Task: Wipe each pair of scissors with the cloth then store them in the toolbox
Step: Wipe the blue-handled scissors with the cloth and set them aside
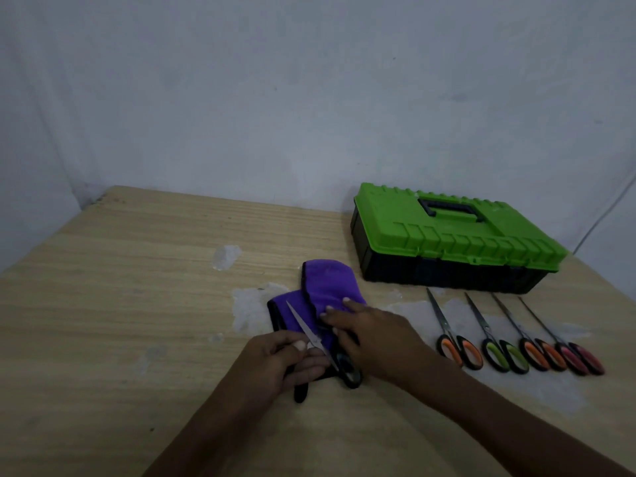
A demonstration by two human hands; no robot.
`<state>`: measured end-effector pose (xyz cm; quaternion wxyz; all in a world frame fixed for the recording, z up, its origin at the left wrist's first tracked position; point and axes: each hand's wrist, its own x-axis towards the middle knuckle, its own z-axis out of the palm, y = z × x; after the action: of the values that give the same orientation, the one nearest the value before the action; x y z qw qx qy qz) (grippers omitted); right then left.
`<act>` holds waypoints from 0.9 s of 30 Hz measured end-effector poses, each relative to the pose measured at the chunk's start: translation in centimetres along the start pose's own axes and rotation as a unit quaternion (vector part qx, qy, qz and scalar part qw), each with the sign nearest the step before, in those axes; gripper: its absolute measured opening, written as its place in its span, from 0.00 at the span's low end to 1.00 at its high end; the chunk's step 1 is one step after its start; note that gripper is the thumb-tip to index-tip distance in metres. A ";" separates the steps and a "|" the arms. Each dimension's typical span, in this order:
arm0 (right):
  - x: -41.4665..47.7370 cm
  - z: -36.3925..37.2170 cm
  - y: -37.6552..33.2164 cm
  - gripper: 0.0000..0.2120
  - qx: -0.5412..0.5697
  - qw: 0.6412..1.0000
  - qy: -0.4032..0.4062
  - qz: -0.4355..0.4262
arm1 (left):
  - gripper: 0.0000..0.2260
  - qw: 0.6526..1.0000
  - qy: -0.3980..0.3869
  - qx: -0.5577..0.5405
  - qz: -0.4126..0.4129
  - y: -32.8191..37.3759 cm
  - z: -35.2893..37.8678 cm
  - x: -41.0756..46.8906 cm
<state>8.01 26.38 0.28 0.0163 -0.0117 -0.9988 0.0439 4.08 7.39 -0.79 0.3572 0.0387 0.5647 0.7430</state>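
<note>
A purple cloth (327,284) with a black edge lies on the wooden table (137,270). On it rests a pair of black-handled scissors (306,327), blades pointing up-left. My left hand (278,359) pinches the scissors near the pivot. My right hand (364,332) lies across the cloth with straight fingers pressing its folded upper part, and it hides part of the handles. To the right, several more scissors lie in a row: orange handles (459,351), green handles (504,359), orange-red handles (543,356) and pink handles (583,359). The green-lidded black toolbox (454,239) stands shut behind them.
A grey wall rises behind the table. The table surface has worn pale patches (225,256) near the cloth. A thin cable (605,215) runs down the wall at the far right. The left half of the table holds nothing but bare wood.
</note>
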 end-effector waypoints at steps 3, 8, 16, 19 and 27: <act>1.3 0.0 1.6 0.20 -0.048 0.999 -0.017 0.009 | 0.08 1.000 0.000 -0.017 -0.009 0.1 0.0 -0.1; 2.4 -0.3 2.4 0.16 0.100 0.989 0.076 0.082 | 0.08 0.999 -0.002 -0.046 -0.024 0.3 -0.2 -0.1; -0.3 -0.3 0.4 0.20 -0.023 0.998 -0.066 -0.001 | 0.08 1.000 0.003 -0.015 -0.007 -0.2 0.0 0.4; 1.4 -0.4 1.5 0.21 -0.145 0.988 -0.040 -0.020 | 0.08 1.000 0.004 -0.008 -0.001 -0.2 -0.1 0.2; 2.0 -1.3 1.8 0.11 0.277 0.947 0.129 0.103 | 0.09 0.999 0.008 -0.027 0.014 -0.2 -0.5 -0.4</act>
<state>6.08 28.33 1.51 0.1426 -0.1148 -0.9301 0.3184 4.25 6.72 -1.02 0.3429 0.0310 0.5465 0.7634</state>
